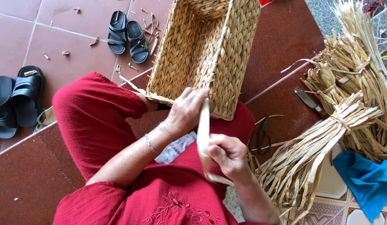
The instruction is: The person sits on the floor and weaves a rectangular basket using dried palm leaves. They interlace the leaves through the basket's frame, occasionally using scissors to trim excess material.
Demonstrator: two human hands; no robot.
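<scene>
Here, at centre frame, the left hand (186, 111) is pressing its curled fingers against the near corner of the woven basket (204, 54), which is lying tipped on the person's lap w/ its open mouth facing up the frame. The right hand (229, 156), lower centre, is closing tight on a flat pale straw strip (203, 129) — the strip is running up from that fist to the basket's rim.

The strip is looking light, thin and bendy, prob. prone to splitting if kinked, so holding it flat near the weave seems best. The basket is looking stiff but light; its rim is giving the firmest grip.

Counting: one basket, one strip in hand, approx. three tied straw bundles (310, 154) at right, one pair of scissors (260, 136), four dark sandals (126, 35) at upper left — plus one blue cloth (366, 177) at lower right.
</scene>
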